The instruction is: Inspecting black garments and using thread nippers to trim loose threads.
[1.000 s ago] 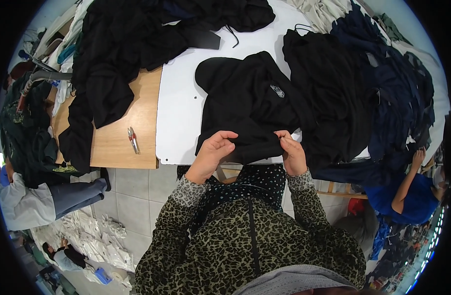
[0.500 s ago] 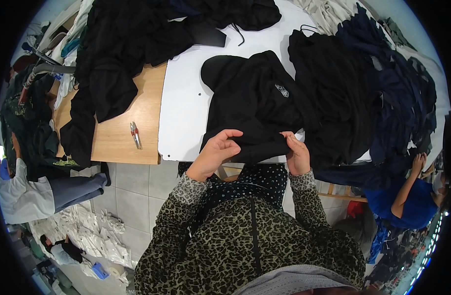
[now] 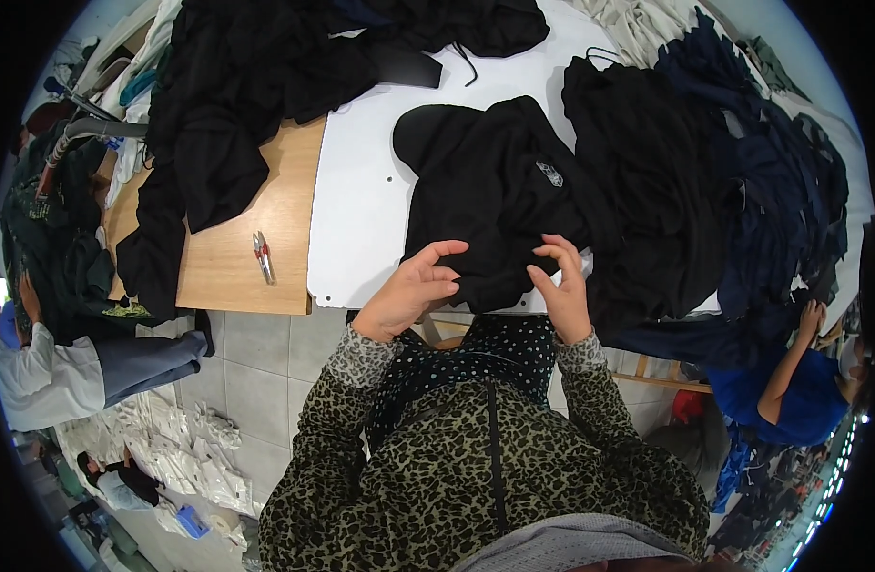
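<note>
My left hand and right hand are both spread, thumb and fingers curved with a gap between their tips; neither pinches anything that I can see, though I cannot tell whether a fingertip brushes the cloth; the black garment lies rumpled between my hands and just beyond them, a small pale motif showing on it ahead of my right hand; under it is a white sheet on the bench, whose bare wood shows off to the left of my left hand; there lie small snips with red on their handles, well apart from my fingers; farther ahead on that side is a heap of black cloth; close on the right of my right hand is another black garment, and past it a navy pile; farther out to the right a co-worker in blue reaches toward that pile; far to my left stands a person in a white shirt.
</note>
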A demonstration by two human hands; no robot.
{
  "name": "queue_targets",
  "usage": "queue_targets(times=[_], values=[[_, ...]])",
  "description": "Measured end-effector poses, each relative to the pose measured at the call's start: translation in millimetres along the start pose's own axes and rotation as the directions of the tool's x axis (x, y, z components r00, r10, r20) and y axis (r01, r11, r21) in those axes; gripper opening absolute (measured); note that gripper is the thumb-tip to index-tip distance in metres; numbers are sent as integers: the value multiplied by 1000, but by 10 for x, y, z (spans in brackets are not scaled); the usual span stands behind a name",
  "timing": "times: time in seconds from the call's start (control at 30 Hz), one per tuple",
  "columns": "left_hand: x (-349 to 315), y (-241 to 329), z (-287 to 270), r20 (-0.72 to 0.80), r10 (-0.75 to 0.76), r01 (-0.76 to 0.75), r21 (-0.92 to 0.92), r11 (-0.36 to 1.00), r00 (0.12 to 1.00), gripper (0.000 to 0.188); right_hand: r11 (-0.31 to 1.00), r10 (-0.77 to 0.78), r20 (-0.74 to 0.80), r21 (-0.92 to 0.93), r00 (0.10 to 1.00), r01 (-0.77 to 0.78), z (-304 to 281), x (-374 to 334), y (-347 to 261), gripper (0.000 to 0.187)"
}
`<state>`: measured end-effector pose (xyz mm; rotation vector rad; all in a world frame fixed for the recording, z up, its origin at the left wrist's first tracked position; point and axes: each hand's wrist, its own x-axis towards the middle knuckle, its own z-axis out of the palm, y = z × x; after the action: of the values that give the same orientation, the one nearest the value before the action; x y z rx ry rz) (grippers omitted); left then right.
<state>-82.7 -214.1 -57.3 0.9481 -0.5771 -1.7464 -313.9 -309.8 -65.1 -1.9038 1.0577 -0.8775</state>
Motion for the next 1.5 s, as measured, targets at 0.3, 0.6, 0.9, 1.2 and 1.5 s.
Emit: queue_targets(times=[0.3,0.6,0.9,1.2,1.5], values=[[-16,20,64,-17,54,-54,-37,998,998,46,685,105,643,507,759,-524,125,145,-463,46],[-36,3,111,-4,108,-108,63,992,994,45,612,121,601,581,790,-537,69,105,-390,49],[-61,46,160,-22,119,-114,154,981,993,46,576,155,609,584,778,-572,79,97,-324,47],[-24,-55,9,31,114,-112,541,834,993,29,911,-281,626,-64,728,407,-151,-172,-436,19],[429,-251,188,330,366,-291,943,-158,870,47,682,-338,699,-280,631,676,-67,-633,-305,9]])
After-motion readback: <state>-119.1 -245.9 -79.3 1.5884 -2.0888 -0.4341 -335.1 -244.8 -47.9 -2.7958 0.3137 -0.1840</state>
